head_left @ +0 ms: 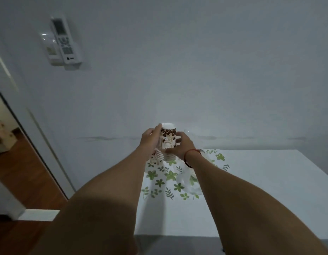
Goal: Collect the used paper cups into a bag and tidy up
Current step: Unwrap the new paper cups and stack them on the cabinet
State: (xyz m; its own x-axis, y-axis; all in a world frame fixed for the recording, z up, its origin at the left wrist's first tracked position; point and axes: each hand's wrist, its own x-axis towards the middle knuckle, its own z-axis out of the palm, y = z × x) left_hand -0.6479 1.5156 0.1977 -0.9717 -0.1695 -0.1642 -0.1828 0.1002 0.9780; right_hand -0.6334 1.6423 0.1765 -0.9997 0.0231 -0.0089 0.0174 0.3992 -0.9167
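Item: nested stack of brown-printed white paper cups (166,140) | Held: left hand (150,139), right hand (183,144) clasping sides | Handling: likely light, crushable; grip mid-stack gently

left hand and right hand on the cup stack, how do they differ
The left hand holds the cup stack from its left side, thumb near the top rim; the right hand wraps the right side lower down. The right wrist wears a red bracelet; the left wrist is bare. Both keep a grip on the stack above the table.

Bare forearms, no sleeves; red bracelet (189,159) on right wrist.
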